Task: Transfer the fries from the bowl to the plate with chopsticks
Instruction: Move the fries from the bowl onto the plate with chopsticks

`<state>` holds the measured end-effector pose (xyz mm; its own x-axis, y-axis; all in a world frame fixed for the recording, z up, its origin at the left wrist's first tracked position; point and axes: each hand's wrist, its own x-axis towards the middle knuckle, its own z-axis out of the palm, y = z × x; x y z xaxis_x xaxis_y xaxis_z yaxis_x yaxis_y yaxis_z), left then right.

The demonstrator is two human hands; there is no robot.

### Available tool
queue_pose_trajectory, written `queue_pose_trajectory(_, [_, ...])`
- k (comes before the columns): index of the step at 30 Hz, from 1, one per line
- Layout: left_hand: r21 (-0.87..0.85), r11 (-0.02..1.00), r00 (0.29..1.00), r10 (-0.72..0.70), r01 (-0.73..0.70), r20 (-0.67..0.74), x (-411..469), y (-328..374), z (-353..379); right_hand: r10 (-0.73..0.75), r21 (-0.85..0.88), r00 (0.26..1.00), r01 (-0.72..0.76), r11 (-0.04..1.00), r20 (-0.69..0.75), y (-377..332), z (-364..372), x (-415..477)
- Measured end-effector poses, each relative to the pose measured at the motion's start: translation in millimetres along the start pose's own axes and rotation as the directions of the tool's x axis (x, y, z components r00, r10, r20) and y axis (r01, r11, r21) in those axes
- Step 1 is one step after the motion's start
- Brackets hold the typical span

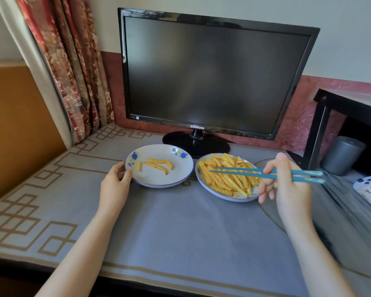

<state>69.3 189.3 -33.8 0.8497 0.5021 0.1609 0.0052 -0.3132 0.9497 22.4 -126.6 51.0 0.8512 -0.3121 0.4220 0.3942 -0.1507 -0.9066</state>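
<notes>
Grey tabletop [180, 221]: left hand [116, 179] grips the plate [159, 180] rim; right hand [287, 185] pinches chopsticks [244, 173], tips seemingly empty over the bowl [223, 197]; a weak pinch may drop fries [229, 181] between the hands.

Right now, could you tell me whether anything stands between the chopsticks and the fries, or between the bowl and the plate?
Nothing visible does. The chopsticks in the right hand point over the fries in the bowl, and the plate sits beside it, the left hand holding only its outer rim.

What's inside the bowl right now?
A heap of fries fills the bowl, with the chopsticks over it. The fries cover the bowl's floor, so anything beneath them is hidden.
</notes>
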Motion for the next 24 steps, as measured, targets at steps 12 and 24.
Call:
queue_pose_trajectory(12, [-0.032,0.999,1.0,-0.005,0.005,0.011,1,-1,-1,0.008,0.029,0.994,-0.004,1.0,-0.111,0,9,-2])
queue_pose_trajectory(24, [-0.034,0.982,0.977,-0.179,0.184,0.112,36,21,-9,-0.018,0.026,0.998,0.02,0.999,-0.058,-13,-4,2])
